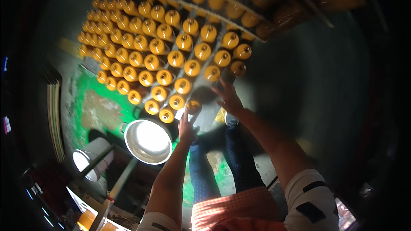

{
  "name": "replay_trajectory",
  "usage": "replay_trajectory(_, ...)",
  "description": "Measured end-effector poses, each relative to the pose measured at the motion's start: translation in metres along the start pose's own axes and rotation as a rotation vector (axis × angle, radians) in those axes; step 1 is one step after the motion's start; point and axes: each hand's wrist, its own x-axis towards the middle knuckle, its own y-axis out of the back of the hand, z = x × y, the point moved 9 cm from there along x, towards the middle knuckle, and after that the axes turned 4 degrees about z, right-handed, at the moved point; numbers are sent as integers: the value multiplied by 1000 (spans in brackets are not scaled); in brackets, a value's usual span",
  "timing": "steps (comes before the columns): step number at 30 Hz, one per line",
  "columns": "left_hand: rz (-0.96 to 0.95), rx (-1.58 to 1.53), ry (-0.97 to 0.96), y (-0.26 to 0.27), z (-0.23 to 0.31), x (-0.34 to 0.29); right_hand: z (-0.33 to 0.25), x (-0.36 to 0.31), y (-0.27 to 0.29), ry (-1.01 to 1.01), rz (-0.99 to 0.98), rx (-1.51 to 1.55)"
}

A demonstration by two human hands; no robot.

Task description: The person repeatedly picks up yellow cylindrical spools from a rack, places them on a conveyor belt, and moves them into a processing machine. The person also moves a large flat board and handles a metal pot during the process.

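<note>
At the near edge of the orange bottle-shaped pieces (pixel 152 62), our right hand (pixel 230 99) spread its fingers, released; our left hand (pixel 186 129) met one end piece (pixel 195 108), its grip we couldn't tell. Leftward stood a metal pot (pixel 168 153).

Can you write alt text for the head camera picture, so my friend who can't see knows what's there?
A person's left hand and right hand are beside the nearest of many shiny, rounded orange pieces standing in rows. A wide metal pot sits left of the left forearm, with a white bucket farther left.
</note>
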Motion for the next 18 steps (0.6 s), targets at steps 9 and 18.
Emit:
replay_trajectory(9,363,8,-143,-11,36,44,35,81,-24,156,71,-67)
replay_trajectory(18,505,23,-193,-3,72,79,33,78,-22,169,82,-126)
